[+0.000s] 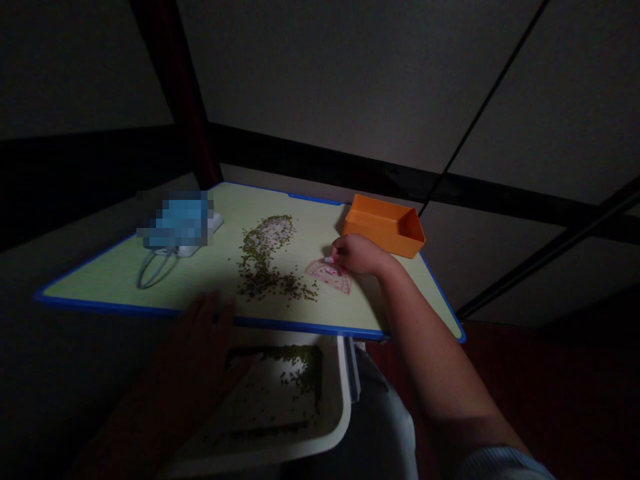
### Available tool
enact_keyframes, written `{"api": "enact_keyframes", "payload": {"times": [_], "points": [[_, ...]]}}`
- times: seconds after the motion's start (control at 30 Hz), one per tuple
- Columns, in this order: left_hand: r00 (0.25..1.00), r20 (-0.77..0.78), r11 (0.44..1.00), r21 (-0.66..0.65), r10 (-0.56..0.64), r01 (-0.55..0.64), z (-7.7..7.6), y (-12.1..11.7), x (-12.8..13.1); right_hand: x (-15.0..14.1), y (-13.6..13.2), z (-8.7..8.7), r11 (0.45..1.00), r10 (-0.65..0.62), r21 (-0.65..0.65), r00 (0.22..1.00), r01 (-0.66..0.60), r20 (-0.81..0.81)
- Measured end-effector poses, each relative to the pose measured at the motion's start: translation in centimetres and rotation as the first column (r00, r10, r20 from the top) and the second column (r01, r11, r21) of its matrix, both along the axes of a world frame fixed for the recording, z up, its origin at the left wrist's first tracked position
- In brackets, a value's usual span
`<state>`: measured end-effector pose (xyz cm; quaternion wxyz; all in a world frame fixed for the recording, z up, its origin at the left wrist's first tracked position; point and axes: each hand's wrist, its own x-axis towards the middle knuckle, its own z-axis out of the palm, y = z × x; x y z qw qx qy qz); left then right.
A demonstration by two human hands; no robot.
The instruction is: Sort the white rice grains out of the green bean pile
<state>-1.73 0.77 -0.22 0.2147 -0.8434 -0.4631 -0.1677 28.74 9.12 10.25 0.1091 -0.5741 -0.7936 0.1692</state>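
Observation:
My right hand (356,255) rests on a small pale green table (125,280) with blue edging. Its fingers are closed on a pink see-through protractor (331,275) that lies flat on the tabletop. To its left is a scatter of small green beans mixed with white grains (265,257). My left hand (203,333) is in shadow at the table's near edge, fingers stretched flat, over the rim of a white tray (343,400). The tray sits below the table edge and holds more green beans.
An orange plastic box (385,225) stands at the table's far right corner. A white device with a looping cord (170,257) lies at the far left, partly blurred out. Dark walls and a dark post rise behind the table.

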Motion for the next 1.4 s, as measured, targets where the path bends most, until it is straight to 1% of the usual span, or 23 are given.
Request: {"api": "enact_keyframes", "payload": {"times": [0.13,0.3,0.47,0.53,0.6,0.7,0.77,0.83,0.97,1.13,1.27,1.4], "points": [[1.000,0.005,0.999,0.051,-0.016,0.016,0.1,0.1,0.1,-0.2,-0.3,0.2,0.998,0.040,-0.045,0.996,-0.043,-0.084],[1.000,-0.012,1.000,0.020,-0.006,0.007,0.3,0.0,0.1,-0.4,-0.6,0.4,0.985,0.089,-0.130,0.983,-0.111,-0.160],[1.000,0.002,1.000,0.005,-0.007,0.007,0.0,0.2,-0.1,0.3,-0.6,0.7,0.987,0.085,-0.114,0.966,-0.116,-0.243],[1.000,0.003,1.000,0.003,-0.002,0.002,0.0,0.1,-0.2,0.7,-0.7,1.1,0.976,0.105,-0.155,0.950,-0.156,-0.293],[1.000,-0.007,1.000,0.003,0.000,0.000,0.2,0.0,-0.2,1.1,-1.0,1.5,0.943,0.125,-0.254,0.938,-0.214,-0.325],[1.000,-0.013,1.000,0.010,0.004,-0.004,0.3,-0.2,-0.1,1.4,-1.3,2.0,0.857,0.122,-0.438,0.932,-0.272,-0.341],[1.000,-0.019,1.000,0.016,-0.003,0.003,0.4,-0.2,0.0,1.6,-1.5,2.1,0.815,0.102,-0.511,0.936,-0.273,-0.337],[1.000,-0.024,0.999,0.036,-0.007,0.007,0.4,-0.1,0.0,1.8,-1.4,2.1,0.796,0.078,-0.549,0.943,-0.254,-0.324],[1.000,-0.019,0.999,0.041,0.009,-0.008,0.3,-0.1,0.1,2.2,-1.3,1.9,0.789,0.032,-0.575,0.949,-0.216,-0.313],[1.000,-0.007,1.000,0.009,0.016,-0.015,0.1,-0.2,-0.1,1.9,-1.1,1.8,0.781,0.061,-0.574,0.944,-0.248,-0.325],[1.000,-0.009,1.000,0.025,0.000,0.000,0.0,-0.2,0.0,1.8,-1.2,1.9,0.807,0.043,-0.548,0.946,-0.222,-0.320],[1.000,-0.021,0.998,0.052,-0.021,0.022,0.4,0.0,0.2,2.1,-1.3,2.2,0.820,0.031,-0.530,0.942,-0.216,-0.335]]}}
